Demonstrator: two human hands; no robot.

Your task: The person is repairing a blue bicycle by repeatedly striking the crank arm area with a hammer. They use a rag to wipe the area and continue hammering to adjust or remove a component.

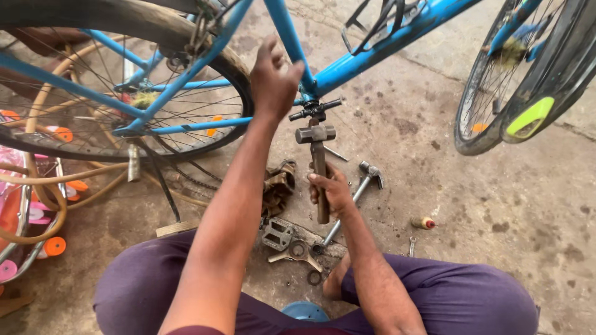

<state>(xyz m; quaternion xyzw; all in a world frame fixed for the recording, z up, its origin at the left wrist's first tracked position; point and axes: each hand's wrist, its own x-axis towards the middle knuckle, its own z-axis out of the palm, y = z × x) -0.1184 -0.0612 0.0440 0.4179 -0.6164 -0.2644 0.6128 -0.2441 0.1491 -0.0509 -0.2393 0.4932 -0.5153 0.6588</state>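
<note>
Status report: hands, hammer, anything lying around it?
Left hand grips blue bike frame. Right hand holds hammer upright under axle. Pedal, second hammer on floor.

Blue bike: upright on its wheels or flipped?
Flipped. The blue bike frame sits with its bottom bracket axle facing up, the rear wheel raised; right hand holds a hammer beneath the axle.

Hammer [317, 162] just below the bicycle frame [372, 56], rear wheel [124, 93] left of the hammer, pedal [277, 234] below-left, wrench [357, 195] right, front wheel [496, 80] far right
</note>
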